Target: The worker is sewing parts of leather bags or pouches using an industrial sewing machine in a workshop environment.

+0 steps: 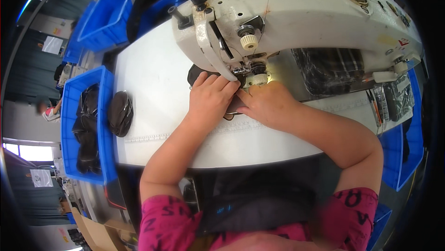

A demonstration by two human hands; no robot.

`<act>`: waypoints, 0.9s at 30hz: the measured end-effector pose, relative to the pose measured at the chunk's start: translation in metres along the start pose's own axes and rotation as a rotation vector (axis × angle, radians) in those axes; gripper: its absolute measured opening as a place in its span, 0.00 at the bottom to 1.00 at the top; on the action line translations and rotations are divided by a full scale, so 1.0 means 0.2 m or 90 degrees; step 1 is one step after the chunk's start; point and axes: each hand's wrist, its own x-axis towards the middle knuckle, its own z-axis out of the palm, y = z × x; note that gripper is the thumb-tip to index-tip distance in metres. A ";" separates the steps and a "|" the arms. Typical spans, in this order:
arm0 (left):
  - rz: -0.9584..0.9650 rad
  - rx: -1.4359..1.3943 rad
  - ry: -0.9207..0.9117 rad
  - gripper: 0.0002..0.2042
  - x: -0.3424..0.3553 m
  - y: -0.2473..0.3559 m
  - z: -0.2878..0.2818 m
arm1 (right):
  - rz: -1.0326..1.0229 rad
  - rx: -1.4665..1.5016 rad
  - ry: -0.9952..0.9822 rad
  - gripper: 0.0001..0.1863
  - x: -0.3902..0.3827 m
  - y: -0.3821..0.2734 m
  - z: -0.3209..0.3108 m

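A white sewing machine (296,17) stands over the table, its needle area lit just beyond my hands. A dark fabric piece (197,73) lies under the machine's head, mostly covered by my fingers. My left hand (211,97) is closed on it, fingers bent and pressed together left of the presser foot. My right hand (272,106) pinches the near edge of the same piece, close in front of the needle area. The two hands almost meet at the fingertips. Where the needle enters is hidden.
A bundle of dark pieces (120,114) lies at the table's left edge, beside a blue bin (105,126) of similar pieces. Plastic-wrapped dark fabric (327,68) sits under the machine arm. Tweezers or slim tools (373,107) lie at right, above another blue bin (392,156).
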 end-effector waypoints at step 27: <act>0.023 -0.021 -0.070 0.29 -0.02 -0.03 -0.09 | -0.033 -0.049 0.016 0.19 0.00 0.01 0.00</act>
